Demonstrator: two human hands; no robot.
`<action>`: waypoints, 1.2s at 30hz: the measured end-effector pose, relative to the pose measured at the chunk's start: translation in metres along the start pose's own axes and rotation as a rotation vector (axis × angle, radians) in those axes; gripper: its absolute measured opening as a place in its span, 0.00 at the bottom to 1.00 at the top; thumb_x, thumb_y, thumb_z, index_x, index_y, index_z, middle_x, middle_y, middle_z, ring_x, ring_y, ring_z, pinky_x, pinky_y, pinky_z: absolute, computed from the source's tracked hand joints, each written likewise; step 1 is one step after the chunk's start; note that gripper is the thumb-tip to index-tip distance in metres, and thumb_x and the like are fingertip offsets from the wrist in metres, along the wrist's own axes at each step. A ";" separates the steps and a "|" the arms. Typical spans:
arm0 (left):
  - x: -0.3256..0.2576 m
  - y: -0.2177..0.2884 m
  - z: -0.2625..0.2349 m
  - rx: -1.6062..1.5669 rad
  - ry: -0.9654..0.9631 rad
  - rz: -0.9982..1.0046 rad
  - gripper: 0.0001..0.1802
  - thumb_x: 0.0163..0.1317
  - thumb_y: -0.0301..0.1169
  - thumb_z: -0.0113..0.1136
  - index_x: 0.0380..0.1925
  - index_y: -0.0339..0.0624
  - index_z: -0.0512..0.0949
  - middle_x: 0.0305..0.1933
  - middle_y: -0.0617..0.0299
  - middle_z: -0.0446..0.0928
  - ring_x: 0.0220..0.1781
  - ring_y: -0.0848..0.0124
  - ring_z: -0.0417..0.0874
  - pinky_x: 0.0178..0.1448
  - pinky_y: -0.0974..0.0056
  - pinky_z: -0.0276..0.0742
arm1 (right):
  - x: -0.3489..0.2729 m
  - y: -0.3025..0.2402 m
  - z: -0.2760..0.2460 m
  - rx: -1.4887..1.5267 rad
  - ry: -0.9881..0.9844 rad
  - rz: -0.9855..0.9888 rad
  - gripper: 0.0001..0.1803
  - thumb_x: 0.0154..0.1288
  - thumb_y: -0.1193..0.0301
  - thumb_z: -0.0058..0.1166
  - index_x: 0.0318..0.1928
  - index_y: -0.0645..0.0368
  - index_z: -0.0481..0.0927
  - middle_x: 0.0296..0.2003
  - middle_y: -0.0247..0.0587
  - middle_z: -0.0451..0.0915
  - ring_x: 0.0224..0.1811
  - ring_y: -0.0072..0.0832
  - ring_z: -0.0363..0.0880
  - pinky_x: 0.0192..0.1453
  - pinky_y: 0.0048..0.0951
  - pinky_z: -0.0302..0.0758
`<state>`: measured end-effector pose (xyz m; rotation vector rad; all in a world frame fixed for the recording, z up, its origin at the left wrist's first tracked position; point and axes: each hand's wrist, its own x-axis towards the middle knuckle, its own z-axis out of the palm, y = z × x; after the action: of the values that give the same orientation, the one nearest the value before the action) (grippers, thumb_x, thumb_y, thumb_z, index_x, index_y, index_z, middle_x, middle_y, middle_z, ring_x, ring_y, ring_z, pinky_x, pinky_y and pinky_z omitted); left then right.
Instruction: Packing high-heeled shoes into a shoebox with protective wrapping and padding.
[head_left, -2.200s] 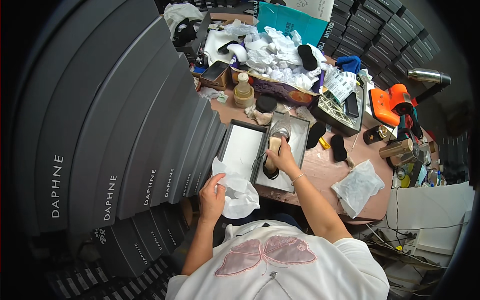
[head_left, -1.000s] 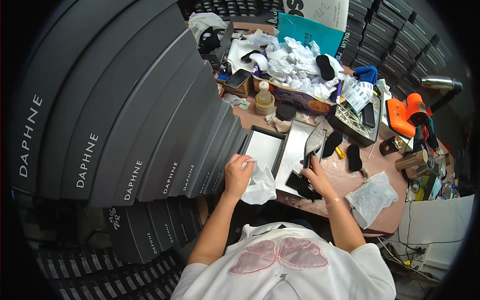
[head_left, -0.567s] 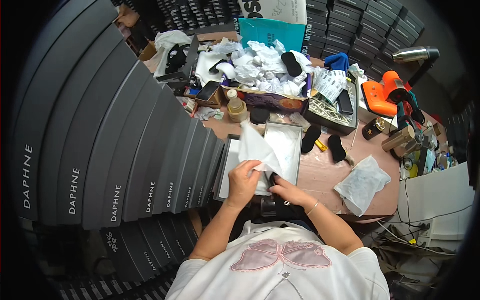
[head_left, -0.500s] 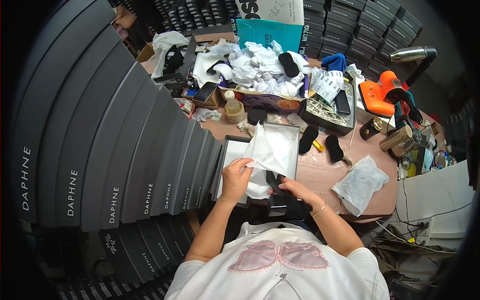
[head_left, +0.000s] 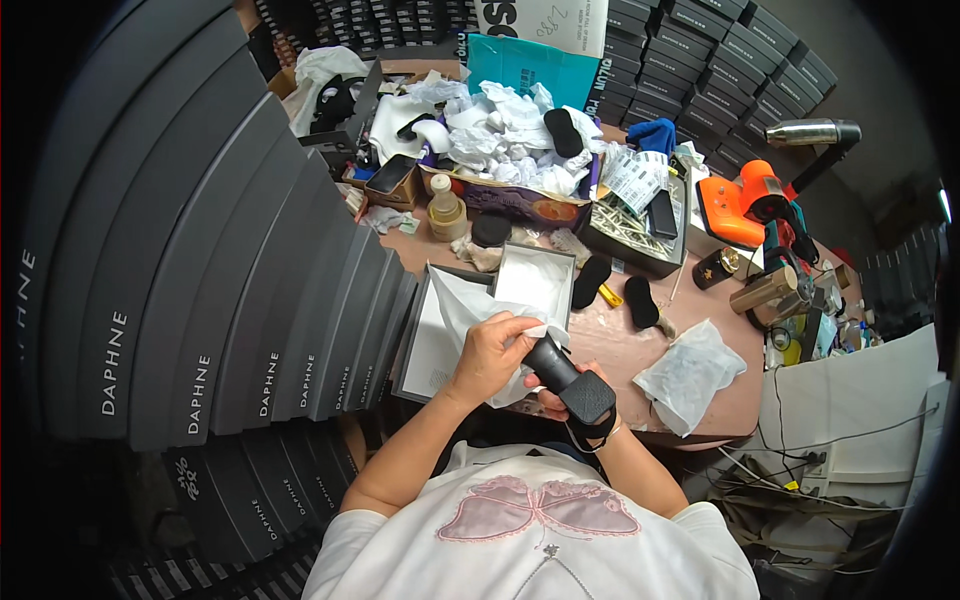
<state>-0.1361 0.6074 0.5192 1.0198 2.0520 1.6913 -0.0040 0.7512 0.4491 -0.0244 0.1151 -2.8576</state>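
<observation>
A black shoe with a chunky block heel (head_left: 585, 397) is held sole up over the table's near edge. My right hand (head_left: 547, 400) is closed around it from beneath, and a dark strap hangs by the wrist. At the shoe's toe end my left hand (head_left: 492, 352) pinches white tissue paper (head_left: 458, 308), bunched against the toe. The sheet drapes down to the left over an open grey shoebox (head_left: 418, 362) with a white inside. Just behind, a second white-lined box part (head_left: 538, 272) lies open.
Dark shoeboxes (head_left: 190, 280) tower on the left. Behind are a carton of crumpled paper (head_left: 515, 130), a pump bottle (head_left: 446, 210) and a tray of white sticks (head_left: 640, 225). Black insoles (head_left: 641, 302) and a white pouch (head_left: 692, 375) lie right, near an orange device (head_left: 728, 212).
The shoe has been raised and turned sole up, its toe now meeting the tissue paper. My left hand has brought the paper over to it. The whole view has shifted slightly.
</observation>
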 end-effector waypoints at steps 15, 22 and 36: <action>-0.008 0.004 0.114 0.127 -0.235 0.776 0.18 0.42 0.21 0.65 0.39 0.39 0.82 0.21 0.64 0.69 0.19 0.68 0.73 0.21 0.65 0.67 | -0.069 -0.060 -0.005 -0.482 0.650 -0.584 0.19 0.74 0.63 0.42 0.57 0.62 0.70 0.47 0.41 0.78 0.49 0.30 0.77 0.53 0.28 0.77; -0.020 0.020 0.187 0.049 -0.453 0.686 0.18 0.45 0.21 0.63 0.40 0.37 0.80 0.24 0.62 0.70 0.22 0.68 0.75 0.24 0.64 0.70 | -0.143 -0.084 -0.104 -0.880 0.933 -0.779 0.18 0.73 0.65 0.42 0.57 0.61 0.71 0.47 0.41 0.77 0.49 0.29 0.75 0.53 0.28 0.76; 0.035 -0.199 0.111 0.848 -0.463 -0.401 0.20 0.55 0.30 0.64 0.45 0.35 0.72 0.49 0.45 0.73 0.53 0.49 0.74 0.52 0.51 0.73 | -0.151 -0.109 -0.067 -2.158 0.934 0.034 0.17 0.64 0.76 0.46 0.52 0.71 0.73 0.44 0.62 0.78 0.46 0.55 0.77 0.51 0.39 0.74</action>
<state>-0.1578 0.7014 0.3096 0.9773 2.4212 0.3092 0.1091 0.9027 0.3902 0.7361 2.7626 -1.0636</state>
